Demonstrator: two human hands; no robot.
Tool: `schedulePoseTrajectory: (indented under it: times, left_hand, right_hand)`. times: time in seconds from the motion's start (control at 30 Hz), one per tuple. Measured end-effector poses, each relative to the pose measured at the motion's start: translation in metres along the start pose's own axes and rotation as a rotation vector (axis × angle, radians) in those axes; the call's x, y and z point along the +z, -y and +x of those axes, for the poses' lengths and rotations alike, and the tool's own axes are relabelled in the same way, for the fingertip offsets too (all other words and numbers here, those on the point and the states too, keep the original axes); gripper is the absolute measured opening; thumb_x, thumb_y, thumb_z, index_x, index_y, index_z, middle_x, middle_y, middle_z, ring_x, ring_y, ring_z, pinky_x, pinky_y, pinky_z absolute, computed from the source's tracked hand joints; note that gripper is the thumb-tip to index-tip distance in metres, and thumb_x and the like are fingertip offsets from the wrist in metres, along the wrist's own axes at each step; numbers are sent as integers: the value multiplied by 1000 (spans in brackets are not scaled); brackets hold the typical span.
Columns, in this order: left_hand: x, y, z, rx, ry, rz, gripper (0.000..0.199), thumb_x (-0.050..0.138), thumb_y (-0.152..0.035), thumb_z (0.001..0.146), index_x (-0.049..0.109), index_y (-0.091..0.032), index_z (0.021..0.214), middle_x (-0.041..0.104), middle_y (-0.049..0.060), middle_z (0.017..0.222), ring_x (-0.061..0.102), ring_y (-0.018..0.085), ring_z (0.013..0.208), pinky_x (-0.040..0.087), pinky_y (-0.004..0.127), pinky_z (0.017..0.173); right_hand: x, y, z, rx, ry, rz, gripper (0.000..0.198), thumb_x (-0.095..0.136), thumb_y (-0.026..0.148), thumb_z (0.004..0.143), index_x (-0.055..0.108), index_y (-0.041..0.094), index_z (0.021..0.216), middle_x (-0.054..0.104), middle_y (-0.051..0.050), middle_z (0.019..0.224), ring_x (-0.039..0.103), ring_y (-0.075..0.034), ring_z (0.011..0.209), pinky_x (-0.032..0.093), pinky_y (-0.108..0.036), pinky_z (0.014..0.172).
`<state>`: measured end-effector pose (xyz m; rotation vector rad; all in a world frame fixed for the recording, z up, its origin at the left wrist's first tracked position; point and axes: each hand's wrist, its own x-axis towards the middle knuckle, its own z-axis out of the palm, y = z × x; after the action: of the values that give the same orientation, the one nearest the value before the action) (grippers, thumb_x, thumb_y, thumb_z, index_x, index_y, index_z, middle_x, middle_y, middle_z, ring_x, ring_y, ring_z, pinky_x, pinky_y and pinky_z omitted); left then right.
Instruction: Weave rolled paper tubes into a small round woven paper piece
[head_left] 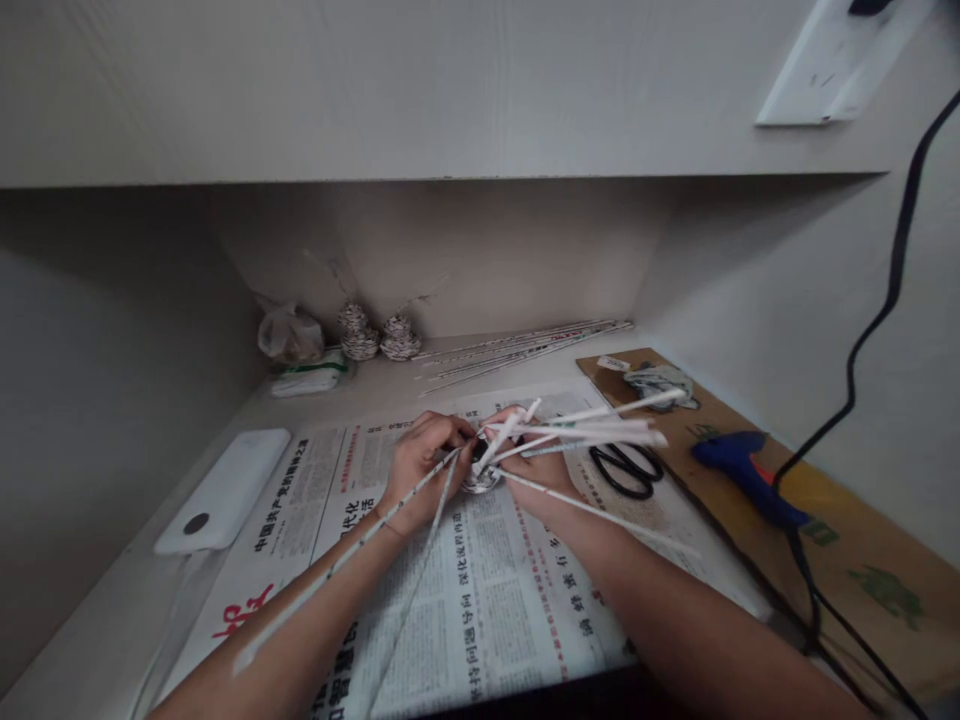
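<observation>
Between my hands, low over the newspaper (435,600), is a small round woven piece (481,483) of rolled paper. Long paper rods (592,432) fan out from it, most to the right and a few toward me across my forearms. My left hand (429,450) is closed, fingertips pinching a rod at the left side of the weave. On the right side, my right hand (541,468) wraps round the piece, its fingers partly hidden behind the rods. A dark opening shows in the middle of the weave.
Black-handled scissors (626,470) lie right of my hands. Beyond is a cardboard sheet (750,520) with a blue glue gun (742,475) and its black cord. Woven gourd shapes (400,338), a plastic bag (289,333) and loose rods (525,348) line the back; a white device (225,490) is left.
</observation>
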<state>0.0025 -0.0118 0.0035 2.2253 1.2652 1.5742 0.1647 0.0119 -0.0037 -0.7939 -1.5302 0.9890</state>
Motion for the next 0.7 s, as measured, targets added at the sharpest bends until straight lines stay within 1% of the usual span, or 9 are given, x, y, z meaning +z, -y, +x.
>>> schedulePoseTrajectory:
  times: [0.13, 0.23, 0.3, 0.37, 0.43, 0.5, 0.6, 0.7]
  left_hand:
    - [5, 2, -3, -179, 61, -103, 15, 66, -19, 82, 56, -19, 70, 69, 3, 79, 62, 16, 71, 48, 27, 68]
    - [9, 5, -4, -311, 56, -172, 5, 67, -20, 80, 62, -19, 81, 69, 2, 79, 62, 15, 70, 48, 25, 66]
    - [11, 7, -5, -350, 48, -184, 9, 69, -20, 80, 66, -19, 88, 71, 3, 83, 63, 15, 72, 49, 25, 67]
    - [11, 10, -4, -349, 68, -177, 8, 70, -20, 80, 69, -19, 87, 73, 3, 84, 65, 16, 75, 49, 26, 71]
    - [11, 13, -4, -324, 83, -145, 2, 69, -20, 81, 71, -19, 82, 73, 3, 80, 66, 16, 75, 50, 27, 73]
    - [11, 14, -4, -277, 69, -122, 3, 70, -21, 81, 72, -19, 79, 73, 3, 80, 67, 16, 76, 50, 27, 75]
    - [12, 14, -4, -188, 31, -122, 5, 70, -22, 83, 71, -19, 78, 73, 4, 84, 67, 16, 80, 50, 28, 78]
    - [11, 12, -5, -126, 41, -95, 7, 67, -21, 86, 71, -20, 80, 73, 3, 82, 67, 16, 80, 50, 28, 79]
  right_hand:
    - [0, -3, 1, 30, -19, -42, 8, 60, 27, 84, 65, 20, 82, 69, -4, 83, 66, -21, 82, 52, -33, 79]
    - [-1, 0, 1, 36, 15, -28, 9, 58, 26, 83, 66, 21, 83, 70, -3, 82, 66, -19, 78, 53, -31, 75]
    - [-1, 1, 1, 58, 29, -13, 8, 59, 25, 82, 66, 21, 82, 71, -3, 82, 66, -19, 77, 54, -30, 73]
    - [-1, 0, 1, 86, 33, -22, 8, 60, 24, 81, 68, 21, 82, 72, -3, 81, 67, -19, 76, 54, -29, 71]
    - [-1, -2, 2, 97, 25, -48, 10, 60, 22, 82, 69, 21, 84, 72, -3, 80, 68, -19, 76, 53, -29, 69]
    - [-1, -5, 2, 87, -1, -52, 11, 59, 22, 82, 70, 21, 84, 72, -3, 80, 68, -19, 76, 53, -29, 70]
    - [-3, -8, 4, 70, -49, -56, 11, 61, 24, 82, 71, 21, 84, 73, -2, 81, 68, -18, 76, 54, -29, 73]
    - [-6, -11, 5, 127, -115, -30, 11, 66, 29, 78, 71, 20, 83, 72, -3, 77, 68, -19, 74, 54, -29, 70]
